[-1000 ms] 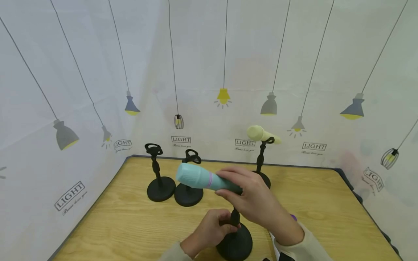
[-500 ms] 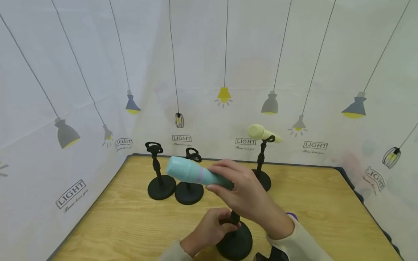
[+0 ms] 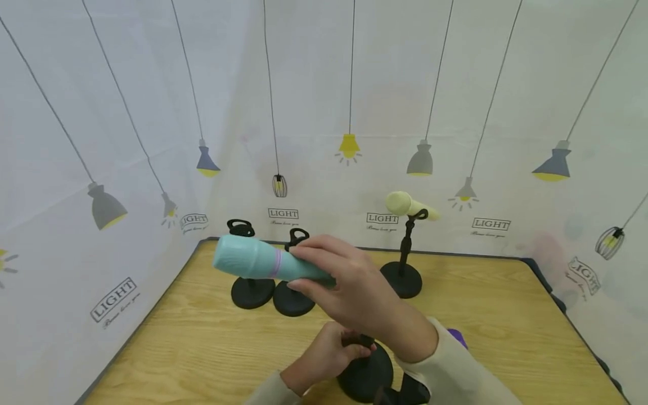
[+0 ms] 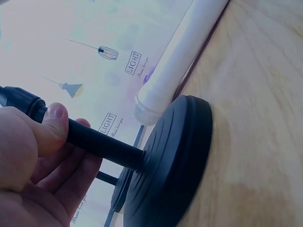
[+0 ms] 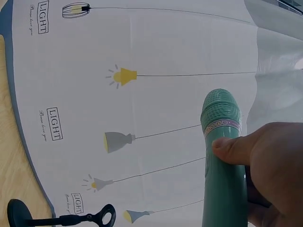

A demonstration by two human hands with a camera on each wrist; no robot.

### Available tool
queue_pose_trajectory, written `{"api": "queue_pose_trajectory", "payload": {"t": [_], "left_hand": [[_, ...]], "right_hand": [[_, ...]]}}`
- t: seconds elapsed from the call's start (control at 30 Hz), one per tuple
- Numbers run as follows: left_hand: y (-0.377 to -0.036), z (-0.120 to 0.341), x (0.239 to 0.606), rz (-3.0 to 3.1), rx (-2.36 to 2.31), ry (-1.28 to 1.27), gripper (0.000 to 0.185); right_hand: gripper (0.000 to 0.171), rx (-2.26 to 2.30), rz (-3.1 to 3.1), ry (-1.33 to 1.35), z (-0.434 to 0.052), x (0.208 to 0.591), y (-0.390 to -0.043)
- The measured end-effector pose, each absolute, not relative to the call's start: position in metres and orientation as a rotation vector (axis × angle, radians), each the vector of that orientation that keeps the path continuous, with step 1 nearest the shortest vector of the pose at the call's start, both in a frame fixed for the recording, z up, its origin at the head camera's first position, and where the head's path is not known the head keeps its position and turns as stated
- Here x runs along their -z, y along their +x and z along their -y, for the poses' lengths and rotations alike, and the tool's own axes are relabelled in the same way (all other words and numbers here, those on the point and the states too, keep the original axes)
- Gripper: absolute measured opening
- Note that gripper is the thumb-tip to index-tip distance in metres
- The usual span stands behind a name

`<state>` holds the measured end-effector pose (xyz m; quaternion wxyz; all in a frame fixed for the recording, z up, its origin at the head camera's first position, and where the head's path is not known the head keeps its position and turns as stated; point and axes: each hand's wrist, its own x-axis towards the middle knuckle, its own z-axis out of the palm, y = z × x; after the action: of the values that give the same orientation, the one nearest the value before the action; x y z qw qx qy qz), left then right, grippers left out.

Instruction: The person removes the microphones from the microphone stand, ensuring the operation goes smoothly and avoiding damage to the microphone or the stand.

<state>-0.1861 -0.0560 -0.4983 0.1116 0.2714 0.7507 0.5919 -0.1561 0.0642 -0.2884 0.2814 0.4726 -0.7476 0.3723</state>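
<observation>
My right hand (image 3: 349,287) grips a teal microphone (image 3: 248,257) with a lilac ring by its handle. It is held aslant above the table, head to the left; the thumb lies along its body in the right wrist view. My left hand (image 3: 329,354) holds the pole of a black microphone stand (image 4: 106,146) between thumb and fingers. That stand's round base (image 3: 367,374) is low on the table, and its top is hidden behind my right hand in the head view. Beside the base, in the left wrist view, lies a white microphone (image 4: 177,61) with a silver mesh head.
Two black stands with clips (image 3: 253,292) (image 3: 293,298) stand at the back left, partly covered by the teal microphone. At the back right, another stand (image 3: 402,279) bears a pale yellow microphone (image 3: 405,205). Something purple (image 3: 458,337) shows past my right sleeve. A lamp-print sheet (image 3: 324,84) walls the table.
My right hand has carried the teal microphone leftward, so it now overlaps the two back-left stands. The left hand keeps its hold on the stand's pole, nearly in place.
</observation>
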Motion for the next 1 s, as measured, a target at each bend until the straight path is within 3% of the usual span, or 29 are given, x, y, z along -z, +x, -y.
{"api": "queue_pose_trajectory", "payload": {"t": [1.0], "left_hand": [[-0.181, 0.052, 0.496, -2.230, -1.760, 0.682, 0.006]], "right_hand": [[0.044, -0.906, 2.086, 1.028, -0.129, 0.318, -0.154]]}}
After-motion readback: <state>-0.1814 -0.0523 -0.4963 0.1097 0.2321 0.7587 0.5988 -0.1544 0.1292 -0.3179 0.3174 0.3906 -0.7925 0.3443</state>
